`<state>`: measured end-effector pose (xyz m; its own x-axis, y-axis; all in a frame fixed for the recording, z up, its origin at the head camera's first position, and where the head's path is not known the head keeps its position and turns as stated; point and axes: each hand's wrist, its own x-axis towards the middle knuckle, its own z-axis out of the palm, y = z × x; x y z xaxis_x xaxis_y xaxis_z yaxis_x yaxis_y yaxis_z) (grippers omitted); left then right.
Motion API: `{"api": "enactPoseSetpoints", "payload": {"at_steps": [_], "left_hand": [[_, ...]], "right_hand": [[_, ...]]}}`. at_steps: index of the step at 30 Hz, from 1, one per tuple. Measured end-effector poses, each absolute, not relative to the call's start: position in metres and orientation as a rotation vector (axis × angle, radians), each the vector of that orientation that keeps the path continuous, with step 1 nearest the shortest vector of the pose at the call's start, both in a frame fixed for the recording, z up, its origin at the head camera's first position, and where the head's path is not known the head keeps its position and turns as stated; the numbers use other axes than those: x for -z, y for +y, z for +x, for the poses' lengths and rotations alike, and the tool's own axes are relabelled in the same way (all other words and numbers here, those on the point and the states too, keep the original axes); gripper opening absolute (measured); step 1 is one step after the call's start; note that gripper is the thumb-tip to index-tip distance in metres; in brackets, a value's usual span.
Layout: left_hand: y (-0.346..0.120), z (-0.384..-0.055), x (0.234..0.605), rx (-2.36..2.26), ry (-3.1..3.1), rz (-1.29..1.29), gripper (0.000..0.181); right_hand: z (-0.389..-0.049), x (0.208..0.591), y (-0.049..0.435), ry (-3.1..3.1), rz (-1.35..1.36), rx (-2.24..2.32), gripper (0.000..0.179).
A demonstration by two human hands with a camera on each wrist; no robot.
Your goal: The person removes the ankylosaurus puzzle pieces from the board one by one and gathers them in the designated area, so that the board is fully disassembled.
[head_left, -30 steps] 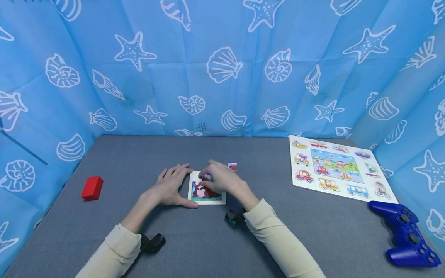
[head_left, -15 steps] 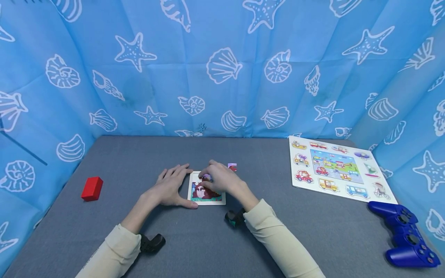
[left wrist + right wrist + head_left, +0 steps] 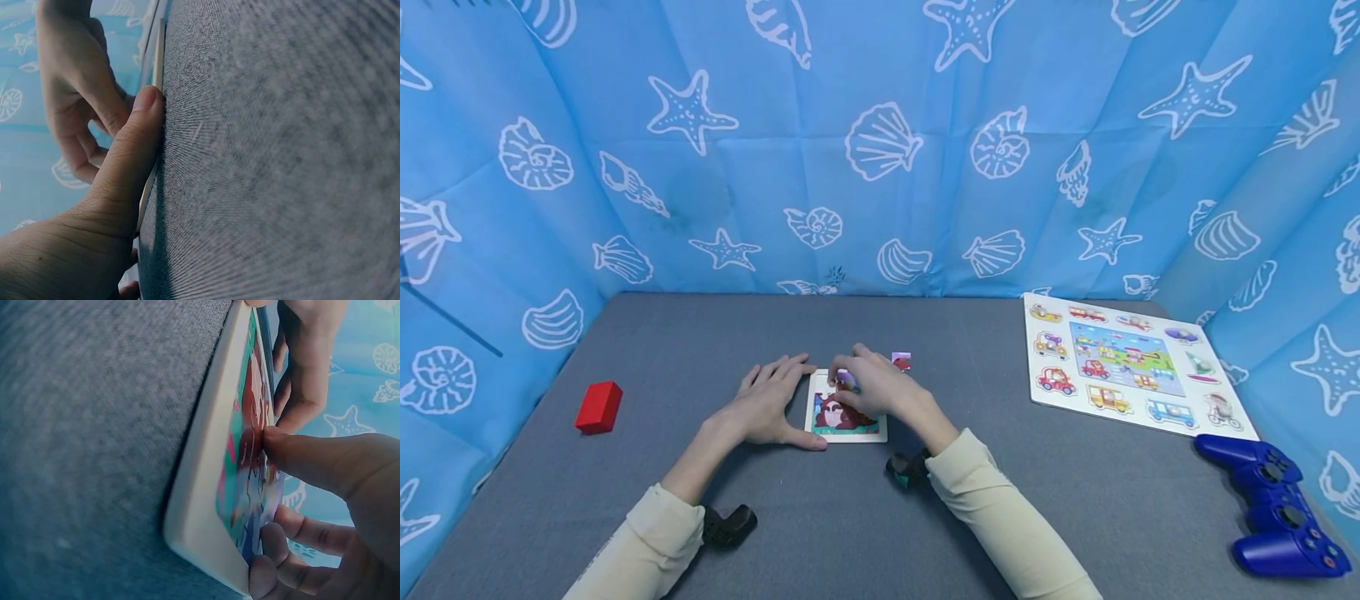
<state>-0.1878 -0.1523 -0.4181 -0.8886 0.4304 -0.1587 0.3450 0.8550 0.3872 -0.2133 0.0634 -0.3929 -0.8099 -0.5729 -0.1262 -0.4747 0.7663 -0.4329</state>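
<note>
A small jigsaw puzzle in a pale tray (image 3: 883, 437) lies on the grey table in the head view, its picture showing a reddish-brown figure over green. My left hand (image 3: 766, 406) spreads along the tray's left side; its thumb (image 3: 145, 103) presses the near edge and a fingertip reaches the far left corner. Over the tray's upper right, my right hand (image 3: 880, 385) bends its thumb and fingers around a purple puzzle piece (image 3: 847, 381). Its thumb tip (image 3: 272, 439) is down at the picture surface. The palm covers the tray's right part in the head view.
One loose puzzle piece (image 3: 901, 360) lies just beyond my right hand. A red block (image 3: 598, 407) sits at the left. To the right are a vehicle puzzle board (image 3: 1138, 362) and a blue game controller (image 3: 1273, 508). A blue shell-print curtain (image 3: 880, 150) surrounds the table.
My right index finger has lifted and shifted slightly over the tray, uncovering more of the purple piece. The left hand, the tray and the loose piece stay put.
</note>
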Motion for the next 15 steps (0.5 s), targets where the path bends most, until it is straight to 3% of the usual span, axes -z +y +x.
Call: {"api": "enactPoseSetpoints", "payload": {"at_steps": [9,15], "left_hand": [[-0.1529,-0.1886,0.4189,-0.509,2.791,0.603,0.116],[-0.1523,-0.1882,0.4187,-0.514,2.793,0.598,0.116]], "right_hand": [[-0.2144,0.3907,0.0699,2.668,-0.817,0.605,0.044],[-0.2163,0.3902,0.0723,2.668,-0.830,0.593,0.035]]}}
